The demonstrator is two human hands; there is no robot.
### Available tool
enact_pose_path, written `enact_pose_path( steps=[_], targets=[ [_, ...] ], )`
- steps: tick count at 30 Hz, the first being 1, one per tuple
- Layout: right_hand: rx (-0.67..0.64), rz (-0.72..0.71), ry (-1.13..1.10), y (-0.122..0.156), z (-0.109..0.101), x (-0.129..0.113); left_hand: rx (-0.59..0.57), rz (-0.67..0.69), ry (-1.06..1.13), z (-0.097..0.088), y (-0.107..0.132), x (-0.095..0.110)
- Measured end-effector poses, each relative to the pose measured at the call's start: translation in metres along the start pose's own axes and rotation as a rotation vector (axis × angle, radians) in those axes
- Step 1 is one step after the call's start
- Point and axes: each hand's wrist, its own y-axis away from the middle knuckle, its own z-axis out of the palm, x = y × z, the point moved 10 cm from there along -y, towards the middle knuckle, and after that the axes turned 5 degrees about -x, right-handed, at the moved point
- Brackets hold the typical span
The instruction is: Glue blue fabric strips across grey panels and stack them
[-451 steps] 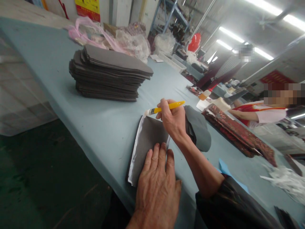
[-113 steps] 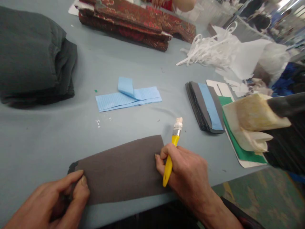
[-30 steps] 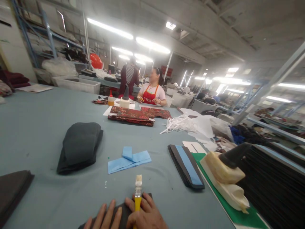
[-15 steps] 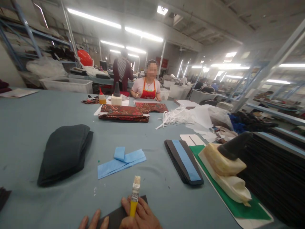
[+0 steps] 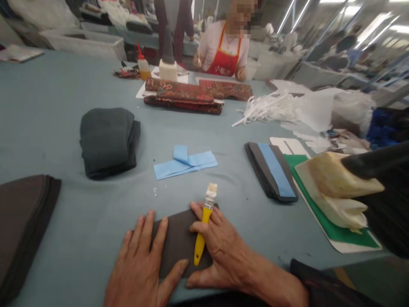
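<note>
Grey fabric piece (image 5: 179, 238) lies at the table's (image 5: 57, 106) near edge under both palms: left hand (image 5: 143, 264) spread flat, right hand (image 5: 220, 251) apparently pinning the yellow-handled brush (image 5: 203, 228) between its fingers.

Left grip (image 5: 143, 260) lies flat, palm down, fingers spread; right grip (image 5: 219, 251) lies beside it, fingers pinching a brush (image 5: 203, 228).

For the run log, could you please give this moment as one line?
left hand: flat on dark grey fabric piece | right hand: pressing it, gripping yellow-handled glue brush | surface: blue-grey table
</note>
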Motion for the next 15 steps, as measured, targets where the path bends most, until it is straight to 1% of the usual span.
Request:
enact_pose_path(
  steps=[3, 8, 11, 15],
  targets=[
    [-0.011, 0.015, -0.025, -0.001, 0.001, -0.001, -0.059, -0.049, 0.026, -0.007, -0.007, 0.002],
    [-0.008, 0.021, -0.086, -0.003, -0.004, 0.001, -0.102, -0.093, 0.085, -0.005, -0.008, 0.0],
    [0.026, -0.007, -0.152, -0.002, -0.016, -0.001, -0.141, -0.109, 0.096, -0.003, -0.01, -0.001],
    [0.119, -0.029, -0.171, 0.007, -0.043, -0.004, -0.197, -0.14, 0.165, 0.001, -0.011, -0.004]
  ],
)
